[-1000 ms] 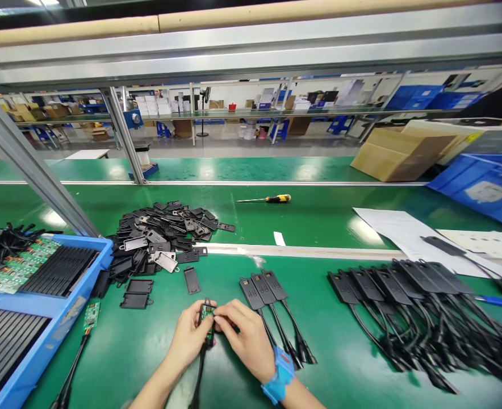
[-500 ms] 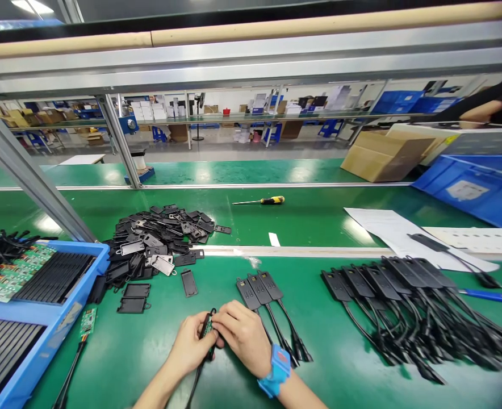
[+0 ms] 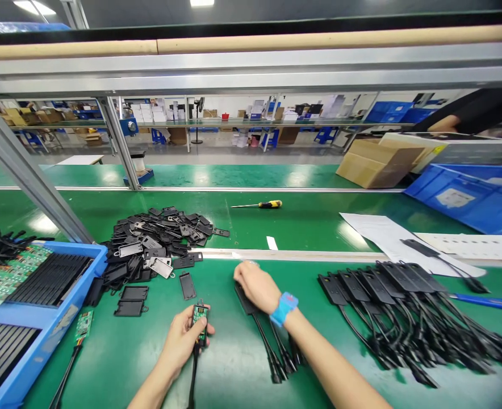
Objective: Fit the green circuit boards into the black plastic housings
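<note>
My left hand grips a small green circuit board seated in a black shell, with a black cable trailing down toward me. My right hand, with a blue wristband, rests fingers-down on the small group of black cased cable units lying on the green mat. What the right fingers hold, if anything, is hidden. A single black cover lies just beyond the left hand.
A heap of black shell covers sits at left centre. A blue bin with boards and black trays stands at far left. A row of finished cable units lies at right. A screwdriver lies farther back. Another person's arm shows at upper right.
My right hand has left the board and reached forward and right onto the three cased units. The left hand alone keeps the board, which now faces up.
</note>
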The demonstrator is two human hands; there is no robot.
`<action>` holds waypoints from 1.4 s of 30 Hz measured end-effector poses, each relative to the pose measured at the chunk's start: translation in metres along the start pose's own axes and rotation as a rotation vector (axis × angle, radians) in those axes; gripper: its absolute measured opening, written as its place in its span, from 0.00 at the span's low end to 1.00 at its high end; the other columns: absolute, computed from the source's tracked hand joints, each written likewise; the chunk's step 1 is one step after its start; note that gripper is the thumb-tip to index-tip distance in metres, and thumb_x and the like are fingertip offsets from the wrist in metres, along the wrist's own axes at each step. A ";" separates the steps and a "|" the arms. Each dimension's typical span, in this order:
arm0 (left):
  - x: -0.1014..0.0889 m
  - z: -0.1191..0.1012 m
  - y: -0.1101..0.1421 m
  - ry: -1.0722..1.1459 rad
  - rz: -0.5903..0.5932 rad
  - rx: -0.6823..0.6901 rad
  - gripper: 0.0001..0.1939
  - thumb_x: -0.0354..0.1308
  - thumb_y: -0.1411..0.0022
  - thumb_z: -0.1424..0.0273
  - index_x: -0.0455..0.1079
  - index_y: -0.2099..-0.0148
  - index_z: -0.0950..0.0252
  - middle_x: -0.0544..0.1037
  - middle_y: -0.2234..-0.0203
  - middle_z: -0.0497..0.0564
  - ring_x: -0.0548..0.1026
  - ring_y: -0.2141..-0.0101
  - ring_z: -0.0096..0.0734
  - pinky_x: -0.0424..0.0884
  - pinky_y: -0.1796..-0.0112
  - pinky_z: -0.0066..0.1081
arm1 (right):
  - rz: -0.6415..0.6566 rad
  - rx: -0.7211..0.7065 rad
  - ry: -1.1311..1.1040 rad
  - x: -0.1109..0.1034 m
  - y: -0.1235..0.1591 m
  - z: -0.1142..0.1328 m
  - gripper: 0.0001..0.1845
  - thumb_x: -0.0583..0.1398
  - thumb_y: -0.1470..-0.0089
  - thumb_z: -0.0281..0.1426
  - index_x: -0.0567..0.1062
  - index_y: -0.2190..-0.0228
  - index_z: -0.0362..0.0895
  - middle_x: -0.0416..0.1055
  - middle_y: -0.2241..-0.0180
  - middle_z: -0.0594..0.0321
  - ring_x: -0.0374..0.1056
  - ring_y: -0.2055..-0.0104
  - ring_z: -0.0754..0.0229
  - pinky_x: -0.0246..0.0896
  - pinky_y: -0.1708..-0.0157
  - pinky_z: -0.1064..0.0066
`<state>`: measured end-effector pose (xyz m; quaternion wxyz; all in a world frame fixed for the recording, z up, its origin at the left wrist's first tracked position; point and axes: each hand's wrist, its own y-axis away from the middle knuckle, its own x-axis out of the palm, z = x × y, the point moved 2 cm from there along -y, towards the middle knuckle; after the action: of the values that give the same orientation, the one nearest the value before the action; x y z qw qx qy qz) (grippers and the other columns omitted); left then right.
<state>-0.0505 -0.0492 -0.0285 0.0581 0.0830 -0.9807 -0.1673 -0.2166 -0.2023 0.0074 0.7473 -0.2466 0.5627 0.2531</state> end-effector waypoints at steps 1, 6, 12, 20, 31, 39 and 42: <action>-0.001 -0.001 0.000 0.018 0.002 0.004 0.30 0.59 0.45 0.52 0.64 0.48 0.70 0.77 0.71 0.57 0.72 0.76 0.29 0.61 0.80 0.23 | -0.004 0.069 0.045 0.000 -0.011 -0.017 0.10 0.50 0.39 0.23 0.70 0.64 0.40 0.69 0.62 0.54 0.66 0.59 0.57 0.61 0.60 0.69; 0.001 -0.005 0.003 0.094 -0.006 0.013 0.31 0.65 0.48 0.56 0.67 0.48 0.70 0.77 0.66 0.58 0.71 0.71 0.29 0.63 0.74 0.25 | 0.014 0.242 0.166 0.006 -0.048 -0.054 0.10 0.51 0.43 0.19 0.72 0.67 0.34 0.70 0.65 0.48 0.67 0.62 0.54 0.62 0.64 0.64; -0.003 -0.005 0.002 0.164 -0.027 0.053 0.33 0.69 0.51 0.65 0.66 0.44 0.66 0.77 0.62 0.55 0.69 0.67 0.29 0.64 0.69 0.24 | -0.016 -0.057 0.029 0.019 -0.084 0.013 0.09 0.53 0.39 0.26 0.73 0.65 0.42 0.70 0.62 0.58 0.67 0.60 0.61 0.59 0.60 0.72; -0.005 -0.003 0.001 0.240 -0.060 -0.022 0.32 0.67 0.49 0.60 0.61 0.45 0.66 0.75 0.59 0.58 0.75 0.63 0.36 0.70 0.67 0.29 | -0.013 -0.390 -0.066 0.049 -0.116 0.076 0.08 0.60 0.43 0.29 0.75 0.62 0.40 0.72 0.60 0.55 0.64 0.54 0.56 0.58 0.53 0.67; 0.000 -0.001 0.002 0.238 -0.053 -0.059 0.37 0.66 0.49 0.58 0.55 0.42 0.65 0.76 0.58 0.59 0.76 0.69 0.32 0.71 0.70 0.28 | -0.195 -0.078 -0.513 -0.003 -0.018 0.046 0.17 0.46 0.34 0.35 0.72 0.59 0.42 0.72 0.73 0.62 0.69 0.73 0.64 0.64 0.71 0.74; 0.011 0.004 0.003 0.232 0.201 -0.070 0.33 0.75 0.60 0.69 0.68 0.51 0.68 0.77 0.60 0.59 0.77 0.64 0.36 0.70 0.63 0.29 | -0.066 0.181 -1.296 0.015 0.047 0.040 0.20 0.60 0.47 0.43 0.72 0.59 0.41 0.66 0.73 0.63 0.63 0.76 0.65 0.59 0.81 0.76; 0.012 0.007 0.003 0.243 0.247 -0.057 0.32 0.74 0.60 0.71 0.69 0.51 0.67 0.77 0.59 0.59 0.77 0.64 0.36 0.70 0.64 0.28 | -0.028 0.172 -1.326 0.025 0.053 0.044 0.19 0.60 0.47 0.41 0.70 0.58 0.42 0.65 0.72 0.63 0.64 0.72 0.64 0.62 0.78 0.75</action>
<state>-0.0636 -0.0464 -0.0326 0.1986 -0.0201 -0.9641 -0.1754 -0.2137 -0.1316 -0.0102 0.9552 0.0145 -0.0009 0.2956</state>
